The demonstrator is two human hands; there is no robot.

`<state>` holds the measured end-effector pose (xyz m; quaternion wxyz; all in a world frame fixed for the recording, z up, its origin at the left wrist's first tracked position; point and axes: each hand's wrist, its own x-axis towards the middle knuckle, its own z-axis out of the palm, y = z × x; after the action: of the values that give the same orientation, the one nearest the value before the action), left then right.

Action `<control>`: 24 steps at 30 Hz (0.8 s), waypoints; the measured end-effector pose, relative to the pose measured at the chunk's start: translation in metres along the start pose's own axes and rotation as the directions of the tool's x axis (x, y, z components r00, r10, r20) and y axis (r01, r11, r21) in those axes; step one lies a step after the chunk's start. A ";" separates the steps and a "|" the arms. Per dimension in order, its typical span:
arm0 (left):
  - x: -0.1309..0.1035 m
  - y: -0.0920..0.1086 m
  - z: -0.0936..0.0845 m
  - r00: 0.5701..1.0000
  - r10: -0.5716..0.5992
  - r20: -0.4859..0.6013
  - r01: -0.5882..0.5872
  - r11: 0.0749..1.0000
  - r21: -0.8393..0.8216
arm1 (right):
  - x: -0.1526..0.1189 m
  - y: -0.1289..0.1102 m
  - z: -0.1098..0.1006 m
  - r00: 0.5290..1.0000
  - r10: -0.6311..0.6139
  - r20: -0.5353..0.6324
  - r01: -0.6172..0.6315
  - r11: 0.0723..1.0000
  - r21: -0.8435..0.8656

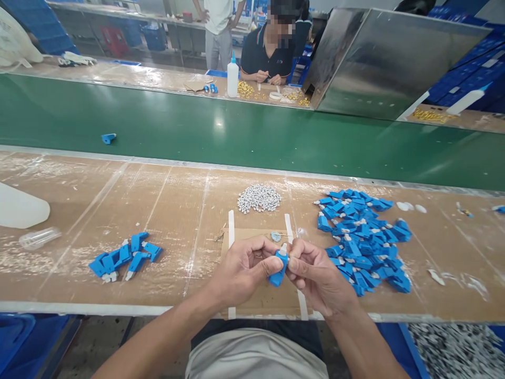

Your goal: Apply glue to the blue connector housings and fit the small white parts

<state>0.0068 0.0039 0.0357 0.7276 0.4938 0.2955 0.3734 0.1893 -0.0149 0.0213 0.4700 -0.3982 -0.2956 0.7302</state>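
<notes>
Between thumb and fingers, my left hand [249, 266] holds a blue part [278, 269] with a white tip pointing up, over a cardboard sheet taped to the table. My right hand [315, 271] is pinched at the part's right side; whatever small thing lies between its fingertips is hidden. Just beyond the hands is a small bluish-grey blob [275, 237] with a thin stick. Farther back sits a pile of small grey-white pieces [259, 198]. A large heap of blue parts [359, 237] lies to the right, and a smaller group of blue parts [126, 256] to the left.
A green conveyor belt [177, 123] runs across behind the table [177, 210], carrying one blue part [108, 138]. Left are a white bottle [21, 206] and a clear plastic cup [39, 238]. Across the belt, a person [270, 52] sits near a metal panel [394, 58].
</notes>
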 end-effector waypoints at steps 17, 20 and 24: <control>0.236 0.083 -0.123 0.846 0.291 -0.446 0.374 0.271 0.887 | -0.042 0.003 -0.050 0.983 -0.108 -0.146 0.069 0.966 -0.248; 0.247 0.057 -0.097 0.886 0.328 -0.326 0.270 0.207 0.940 | -0.051 0.006 -0.065 0.969 -0.121 -0.214 0.060 0.960 -0.273; 0.260 0.001 -0.024 0.987 0.159 0.022 -0.050 0.172 0.984 | -0.052 0.004 -0.075 0.971 -0.108 -0.214 0.037 0.950 -0.310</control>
<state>0.1298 0.2336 0.0129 0.2019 0.8473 0.4620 0.1671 0.2649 -0.0599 -0.0040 0.4605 -0.5359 -0.3629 0.6075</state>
